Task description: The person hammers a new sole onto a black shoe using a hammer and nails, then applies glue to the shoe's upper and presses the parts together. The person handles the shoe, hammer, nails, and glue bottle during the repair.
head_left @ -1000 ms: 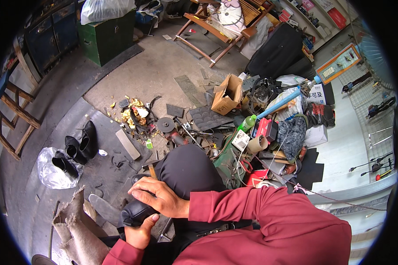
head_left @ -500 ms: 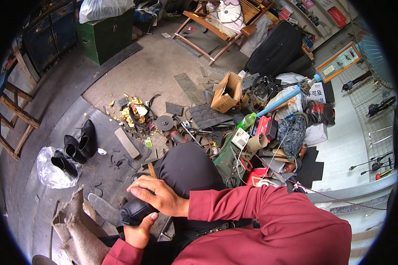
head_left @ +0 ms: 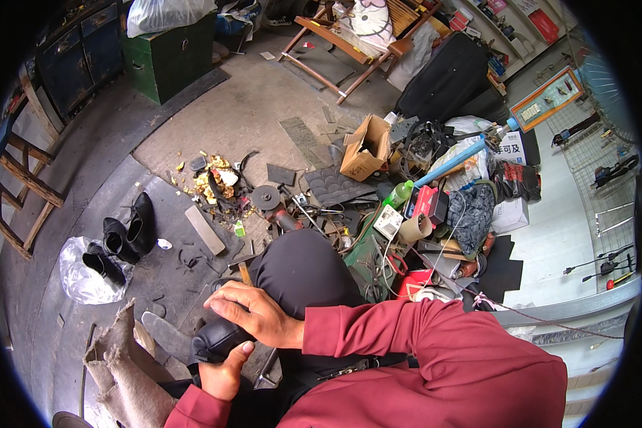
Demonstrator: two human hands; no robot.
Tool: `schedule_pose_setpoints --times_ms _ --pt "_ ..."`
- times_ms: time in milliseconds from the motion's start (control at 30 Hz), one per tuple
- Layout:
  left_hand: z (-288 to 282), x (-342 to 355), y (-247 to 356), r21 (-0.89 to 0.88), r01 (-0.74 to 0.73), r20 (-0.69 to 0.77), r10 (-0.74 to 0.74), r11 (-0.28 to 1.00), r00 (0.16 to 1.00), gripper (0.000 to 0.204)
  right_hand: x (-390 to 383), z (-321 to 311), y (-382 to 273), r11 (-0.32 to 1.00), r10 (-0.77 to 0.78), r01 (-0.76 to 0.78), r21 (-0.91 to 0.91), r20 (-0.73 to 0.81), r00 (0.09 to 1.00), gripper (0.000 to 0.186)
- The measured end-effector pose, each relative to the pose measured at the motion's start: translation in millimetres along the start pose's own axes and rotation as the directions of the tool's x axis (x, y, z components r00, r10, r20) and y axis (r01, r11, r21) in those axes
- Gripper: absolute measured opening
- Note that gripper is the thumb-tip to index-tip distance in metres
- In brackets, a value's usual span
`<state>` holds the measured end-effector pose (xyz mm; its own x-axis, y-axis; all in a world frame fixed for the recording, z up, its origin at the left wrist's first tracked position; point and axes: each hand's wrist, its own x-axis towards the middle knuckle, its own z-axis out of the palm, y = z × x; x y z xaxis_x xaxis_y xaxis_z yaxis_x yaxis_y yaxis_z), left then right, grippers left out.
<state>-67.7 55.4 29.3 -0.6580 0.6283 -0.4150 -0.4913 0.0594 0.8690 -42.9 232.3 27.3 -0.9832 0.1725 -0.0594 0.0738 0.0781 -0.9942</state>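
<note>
In my lap, a black shoe lies beside my raised knee, its rounded end toward the left. My left hand grips it from below, thumb up along its side. Just above the shoe, my right hand lies palm down with the fingers stretched out to the left, its underside hidden. Behind the right hand, a short wooden handle sticks up. Left of the shoe is a grey, sole-shaped piece, and nearer me a piece of rough beige cloth.
Several black shoes stand at the left, partly on a clear plastic bag. Ahead lies an angle grinder near scraps. A heap of tools and boxes, with an open cardboard box, fills the right. A wooden chair stands farther back.
Hardly anything differs. My knee and right hand have shifted very slightly; both hands stay at the black shoe.
</note>
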Motion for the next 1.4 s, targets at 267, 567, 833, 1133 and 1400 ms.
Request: schedule_pose_setpoints --times_ms 267,567,833,1133,1400 --pt "3.6 -0.8 3.1 -0.018 0.003 -0.025 -0.003 1.0 1.0 0.026 0.9 0.5 -0.9 1.0 0.007 -0.007 0.013 -0.032 0.999 0.053" --pt "5.1 -0.5 5.4 -0.017 0.018 -0.047 -0.019 1.0 0.999 0.025 1.6 2.0 1.6 1.0 0.01 -0.008 0.03 -0.056 0.998 0.048" --pt "6.3 1.5 4.6 -0.026 -0.028 -0.055 0.027 0.999 0.998 0.025 2.1 2.9 2.4 1.0 -0.004 0.005 0.006 -0.072 0.997 0.043" --pt "3.8 1.1 0.8 -0.032 -0.011 -0.022 0.011 0.999 1.0 0.025 1.9 -1.6 -1.9 0.999 0.037 -0.037 0.022 0.022 0.999 0.042" --pt "6.3 2.6 2.0 -0.064 -0.105 -0.013 0.105 0.992 0.994 0.031 0.2 -1.7 -9.3 0.993 0.109 -0.11 0.034 0.011 0.994 0.047"
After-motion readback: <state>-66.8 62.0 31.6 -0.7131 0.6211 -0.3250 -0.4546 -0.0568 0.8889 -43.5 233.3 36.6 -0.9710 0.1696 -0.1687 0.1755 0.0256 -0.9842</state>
